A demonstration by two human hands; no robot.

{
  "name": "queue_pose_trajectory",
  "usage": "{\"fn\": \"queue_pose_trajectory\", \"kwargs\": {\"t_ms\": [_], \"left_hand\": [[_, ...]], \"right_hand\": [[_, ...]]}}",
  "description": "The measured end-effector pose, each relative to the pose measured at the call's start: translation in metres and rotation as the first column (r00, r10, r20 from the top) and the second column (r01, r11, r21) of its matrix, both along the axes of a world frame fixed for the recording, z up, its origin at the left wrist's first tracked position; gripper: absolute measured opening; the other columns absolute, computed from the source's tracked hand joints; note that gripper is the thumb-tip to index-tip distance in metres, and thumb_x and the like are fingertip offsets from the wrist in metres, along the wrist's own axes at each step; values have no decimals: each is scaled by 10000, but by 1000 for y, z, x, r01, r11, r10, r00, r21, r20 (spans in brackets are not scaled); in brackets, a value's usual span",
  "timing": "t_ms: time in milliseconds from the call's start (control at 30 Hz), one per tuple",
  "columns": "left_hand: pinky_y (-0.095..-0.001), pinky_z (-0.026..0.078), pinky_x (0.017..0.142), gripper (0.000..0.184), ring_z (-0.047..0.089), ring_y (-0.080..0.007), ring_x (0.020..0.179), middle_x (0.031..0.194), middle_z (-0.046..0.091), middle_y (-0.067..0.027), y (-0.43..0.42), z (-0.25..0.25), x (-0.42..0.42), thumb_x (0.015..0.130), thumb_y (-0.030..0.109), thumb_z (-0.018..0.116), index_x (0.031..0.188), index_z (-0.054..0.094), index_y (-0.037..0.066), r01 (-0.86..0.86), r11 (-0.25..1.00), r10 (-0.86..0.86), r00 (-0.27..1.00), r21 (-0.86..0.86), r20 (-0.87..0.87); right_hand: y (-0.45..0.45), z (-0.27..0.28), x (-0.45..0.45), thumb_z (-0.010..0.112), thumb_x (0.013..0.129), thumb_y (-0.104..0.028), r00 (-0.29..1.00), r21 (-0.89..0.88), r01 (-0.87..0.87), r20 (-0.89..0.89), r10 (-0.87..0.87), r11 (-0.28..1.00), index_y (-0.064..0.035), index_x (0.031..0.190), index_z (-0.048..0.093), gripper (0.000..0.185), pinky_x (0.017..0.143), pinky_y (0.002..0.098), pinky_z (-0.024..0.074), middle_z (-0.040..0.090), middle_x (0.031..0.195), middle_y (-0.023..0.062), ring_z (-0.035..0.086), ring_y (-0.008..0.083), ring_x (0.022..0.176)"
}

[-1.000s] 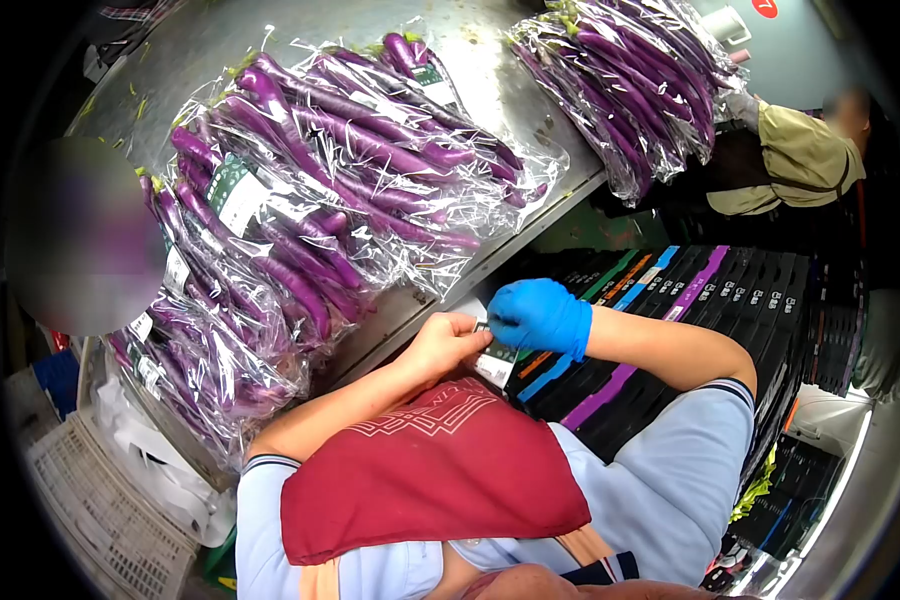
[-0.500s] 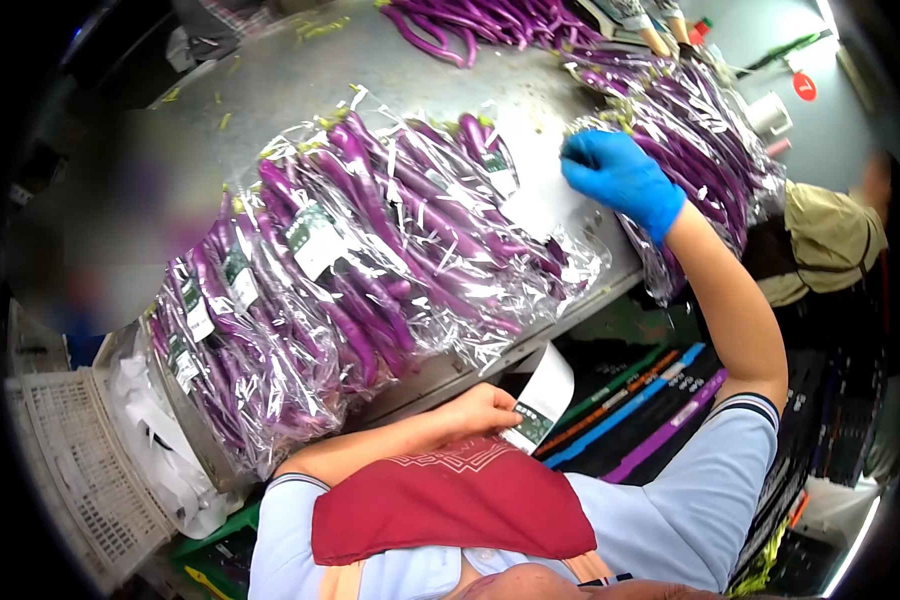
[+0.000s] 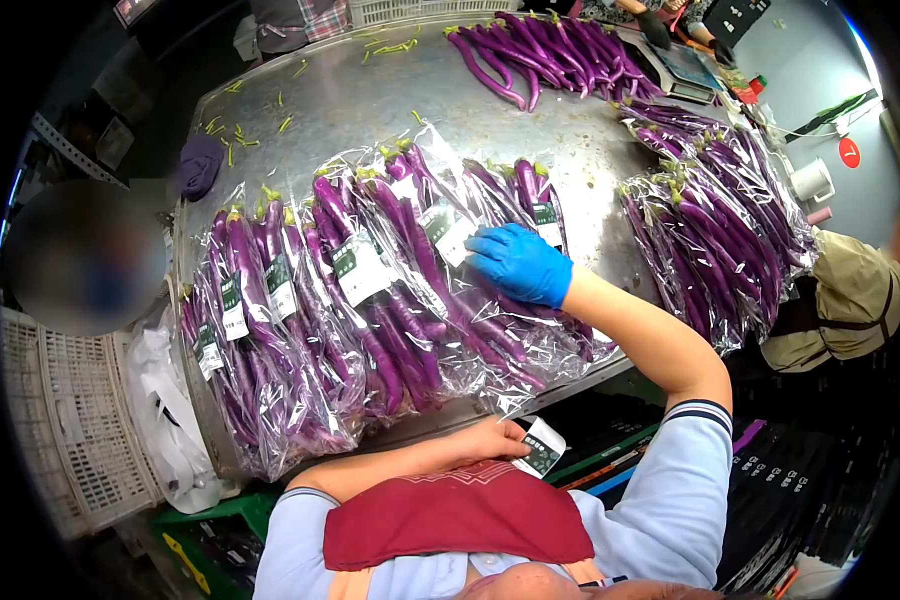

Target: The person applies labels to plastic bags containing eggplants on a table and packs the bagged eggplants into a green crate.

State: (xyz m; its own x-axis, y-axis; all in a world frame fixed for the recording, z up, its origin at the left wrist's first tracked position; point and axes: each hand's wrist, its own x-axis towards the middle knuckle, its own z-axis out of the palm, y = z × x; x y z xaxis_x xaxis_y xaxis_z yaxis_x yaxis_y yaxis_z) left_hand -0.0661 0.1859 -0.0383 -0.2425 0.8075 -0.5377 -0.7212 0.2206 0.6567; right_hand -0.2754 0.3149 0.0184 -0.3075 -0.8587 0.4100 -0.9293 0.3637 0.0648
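Observation:
My right hand [image 3: 520,264], in a blue glove, lies on the bagged eggplants [image 3: 400,345] beside a green and white label [image 3: 448,232]. Its fingertips are hard to make out against the shiny plastic. Near the table's front edge, my bare left hand [image 3: 494,438] pinches a strip of labels [image 3: 543,446] that curls to the right. Several clear bags of purple eggplants lie side by side under my right arm, most with a label on them.
Loose eggplants [image 3: 560,55] lie at the back of the metal table [image 3: 340,95], by a scale [image 3: 675,72]. More bagged eggplants [image 3: 715,225] are at the right. White baskets [image 3: 80,420] stand at the left, black crates [image 3: 790,480] at the lower right. Other people work around the table.
My gloved right hand has gone from the label strip out over the table, then onto a bag, where a label now shows. My left hand still holds the strip. The view has shifted.

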Motion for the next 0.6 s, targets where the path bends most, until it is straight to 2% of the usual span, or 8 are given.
{"fn": "queue_pose_trajectory", "kwargs": {"t_ms": [200,300,367,433,500,533,567,600], "left_hand": [[-192,410,597,183,497,-41,672,756,586,1,2,-1,8,795,142,577,898,602,-7,22,994,-16,999,105,-50],[-199,409,627,193,488,-37,714,785,582,16,-2,0,14,814,151,566,916,592,-10,156,972,-110,964,178,-243],[-191,403,609,182,484,-39,682,765,577,16,-8,2,25,822,159,558,895,593,-4,180,969,-135,961,172,-243],[-191,399,589,166,491,-47,664,748,573,5,-20,5,46,823,152,553,889,596,6,150,977,-142,988,151,-63],[-190,352,511,134,452,-48,599,661,523,15,-32,-6,70,807,155,563,801,594,24,88,995,-85,993,41,-82],[-203,404,551,151,502,-74,628,710,549,-4,-39,20,69,803,155,564,864,585,18,70,996,-73,995,-59,-64],[-222,444,596,186,551,-109,690,761,570,-20,-40,-8,88,806,146,554,929,565,6,-198,980,193,970,21,151],[-227,453,627,199,561,-120,718,791,577,-26,-45,19,92,809,141,548,953,554,4,-346,938,341,915,-13,213]], "right_hand": [[8,69,54,578,699,-106,903,-43,95,425,-68,995,-79,940,571,243,653,325,451,575,822,77,555,247,743],[-11,91,84,587,736,-130,852,-115,130,522,-52,985,-81,933,578,203,611,332,452,574,801,100,557,267,705],[-31,100,104,574,772,-158,799,-147,304,577,-168,941,-73,908,566,160,606,347,443,556,787,125,542,291,692],[-52,100,132,562,789,-158,766,-310,421,626,-150,853,-57,944,560,185,617,332,439,563,802,121,552,263,705],[-74,96,183,573,785,-141,709,-450,527,701,-81,721,-56,974,561,207,626,314,440,576,827,115,558,243,715],[-80,97,216,581,778,-127,603,-417,628,794,-72,657,-52,974,565,210,636,310,440,581,837,113,559,242,724],[-88,98,247,588,772,-113,495,-378,712,868,-40,592,-48,975,568,214,645,305,441,585,847,111,561,241,734],[-92,75,274,605,753,-88,652,-517,696,746,-135,499,-36,953,577,209,643,298,441,584,839,103,563,230,735]]}}
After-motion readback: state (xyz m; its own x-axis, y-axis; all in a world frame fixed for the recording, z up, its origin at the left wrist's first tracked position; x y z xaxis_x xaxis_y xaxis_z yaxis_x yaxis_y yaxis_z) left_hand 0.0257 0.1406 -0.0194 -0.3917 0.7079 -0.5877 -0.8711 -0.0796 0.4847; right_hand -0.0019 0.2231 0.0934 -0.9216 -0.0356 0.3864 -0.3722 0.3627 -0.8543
